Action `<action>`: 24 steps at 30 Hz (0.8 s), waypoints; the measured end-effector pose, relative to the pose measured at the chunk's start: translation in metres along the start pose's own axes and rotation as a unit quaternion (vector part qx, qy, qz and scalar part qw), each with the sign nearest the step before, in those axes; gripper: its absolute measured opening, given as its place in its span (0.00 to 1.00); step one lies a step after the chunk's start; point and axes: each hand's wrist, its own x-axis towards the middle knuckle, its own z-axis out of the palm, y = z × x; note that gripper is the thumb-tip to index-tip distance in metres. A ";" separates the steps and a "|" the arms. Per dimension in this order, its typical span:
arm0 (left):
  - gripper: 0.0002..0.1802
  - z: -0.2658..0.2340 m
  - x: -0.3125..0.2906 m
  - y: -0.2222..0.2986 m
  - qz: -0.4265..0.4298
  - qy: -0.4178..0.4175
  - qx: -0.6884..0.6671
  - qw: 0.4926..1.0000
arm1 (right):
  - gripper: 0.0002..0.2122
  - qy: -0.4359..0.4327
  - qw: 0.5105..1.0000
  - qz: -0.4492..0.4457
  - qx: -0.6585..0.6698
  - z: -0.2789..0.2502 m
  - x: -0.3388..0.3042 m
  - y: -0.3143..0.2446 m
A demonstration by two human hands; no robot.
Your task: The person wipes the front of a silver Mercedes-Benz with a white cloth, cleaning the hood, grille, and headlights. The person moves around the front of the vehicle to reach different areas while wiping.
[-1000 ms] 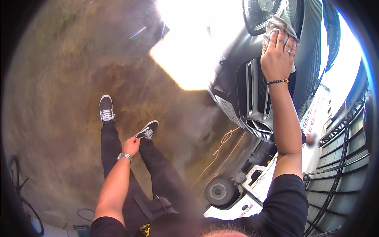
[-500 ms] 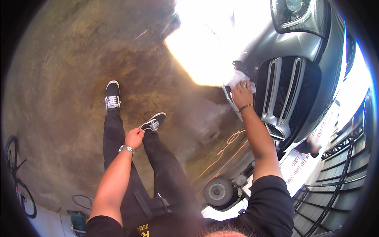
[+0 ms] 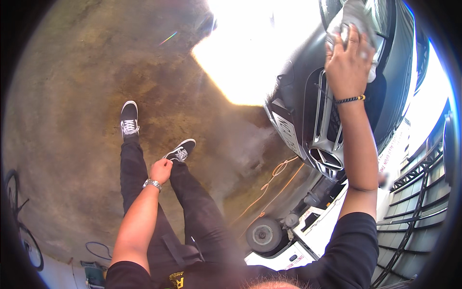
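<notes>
A pale grey-white cloth (image 3: 347, 21) is under my right hand (image 3: 349, 65), whose fingers spread over it and press it to the car's front. It covers part of the headlight (image 3: 380, 14) beside the grille; hand and cloth are slightly blurred. The dark grey car (image 3: 308, 72) shows its grille slats, a round badge (image 3: 325, 158) and a number plate (image 3: 285, 129). My left hand (image 3: 161, 171) hangs at my knee, fingers curled closed, with no object showing in it. A metal watch (image 3: 153, 183) sits on that wrist.
Bright sunlight falls across the stained concrete floor (image 3: 86, 96). Orange cords (image 3: 269, 192) lie below the bumper. A white vehicle with an exposed wheel (image 3: 263, 234) stands to the right of my legs. A bicycle (image 3: 21, 216) is at the far left, near a green container (image 3: 95, 274).
My right hand has moved with the cloth from beside the number plate, up and right across the car's front to the headlight. My left hand has barely moved.
</notes>
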 end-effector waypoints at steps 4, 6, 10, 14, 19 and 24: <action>0.15 0.003 0.001 0.003 0.005 0.010 -0.017 1.000 | 0.18 -0.217 0.975 0.049 -0.004 -0.001 0.003 -0.016; 0.15 0.003 0.002 0.004 0.020 -0.007 0.012 1.000 | 0.19 -0.204 0.971 -0.106 -0.062 0.003 -0.013 -0.047; 0.15 -0.005 0.007 0.007 0.021 0.005 0.011 1.000 | 0.22 -0.184 0.969 -0.132 0.104 0.004 -0.028 -0.049; 0.14 -0.009 0.011 0.011 0.017 0.003 0.008 1.000 | 0.18 -0.200 0.975 -0.069 -0.069 0.000 0.008 0.023; 0.15 0.007 0.006 0.015 0.021 -0.019 0.069 0.997 | 0.20 -0.090 0.992 0.059 -0.066 0.030 0.029 0.005; 0.15 0.011 0.007 0.007 0.020 -0.038 0.068 0.997 | 0.27 -0.003 0.893 0.243 0.378 0.112 0.014 -0.119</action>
